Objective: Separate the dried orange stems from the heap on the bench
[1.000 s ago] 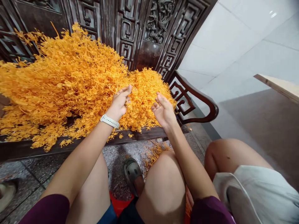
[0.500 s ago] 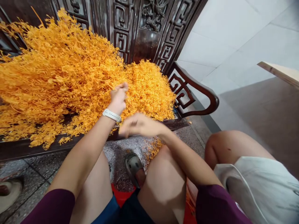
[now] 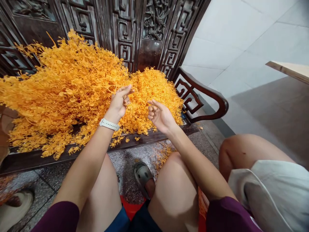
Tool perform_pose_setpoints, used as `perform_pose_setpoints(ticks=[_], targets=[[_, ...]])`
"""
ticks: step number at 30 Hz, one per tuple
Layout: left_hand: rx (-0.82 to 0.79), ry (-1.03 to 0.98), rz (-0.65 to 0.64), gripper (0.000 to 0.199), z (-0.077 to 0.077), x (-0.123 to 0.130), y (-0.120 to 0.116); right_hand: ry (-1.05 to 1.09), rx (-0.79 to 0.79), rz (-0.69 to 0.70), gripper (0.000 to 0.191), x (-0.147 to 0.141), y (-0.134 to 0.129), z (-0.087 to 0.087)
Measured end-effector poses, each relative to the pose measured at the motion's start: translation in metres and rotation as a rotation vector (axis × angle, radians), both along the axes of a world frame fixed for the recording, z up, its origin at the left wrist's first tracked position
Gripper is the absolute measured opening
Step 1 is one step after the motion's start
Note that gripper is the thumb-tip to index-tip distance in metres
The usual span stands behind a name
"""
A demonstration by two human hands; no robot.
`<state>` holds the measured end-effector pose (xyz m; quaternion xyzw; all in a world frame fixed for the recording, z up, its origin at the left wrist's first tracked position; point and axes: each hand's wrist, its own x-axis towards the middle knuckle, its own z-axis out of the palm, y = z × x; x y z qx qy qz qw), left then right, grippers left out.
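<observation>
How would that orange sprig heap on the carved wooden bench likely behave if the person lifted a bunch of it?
The orange sprigs probably feel light and springy, since they stand in a loose, airy heap. They may be somewhat brittle, as small fallen bits lie below. Their fine branches look tangled, so lifting some would likely drag others along.

Sprig heap (image 3: 72, 90) on carved surface (image 3: 36, 162), overhanging front edge; armrest (image 3: 207, 90) at right end; loose sprigs (image 3: 164, 154) on floor (image 3: 127, 161) below.

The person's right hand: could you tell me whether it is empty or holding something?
The right hand looks empty: its curled fingers show no orange sprigs between them.
</observation>
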<state>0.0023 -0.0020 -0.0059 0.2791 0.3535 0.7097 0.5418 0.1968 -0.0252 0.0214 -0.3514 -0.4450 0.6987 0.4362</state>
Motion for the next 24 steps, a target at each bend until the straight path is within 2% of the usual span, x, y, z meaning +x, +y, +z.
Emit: perform_pose_setpoints(ticks=[7,12,14,17,20,22,24], targets=[[0.049,0.271,-0.224,0.028,0.001,0.026,-0.013,-0.236,0.278,-0.013,0.032,0.005,0.004,-0.012],[0.086,0.327,-0.214,0.035,-0.003,0.030,-0.012,-0.307,0.428,-0.032,0.038,0.012,0.012,-0.016],[0.105,0.300,-0.210,0.036,-0.003,0.030,-0.011,-0.299,0.458,0.012,0.038,0.017,0.013,-0.013],[0.096,0.237,-0.197,0.034,-0.001,0.029,-0.010,-0.326,0.507,0.164,0.038,0.025,0.012,-0.005],[0.060,0.170,-0.128,0.032,0.001,0.028,-0.009,-0.409,0.542,0.363,0.039,0.032,0.010,0.002],[0.041,0.134,-0.075,0.030,0.002,0.024,-0.007,-0.465,0.535,0.595,0.039,0.036,0.010,0.004],[0.027,0.108,-0.037,0.028,0.002,0.018,-0.004,-0.528,0.486,0.907,0.037,0.040,0.009,0.004]])
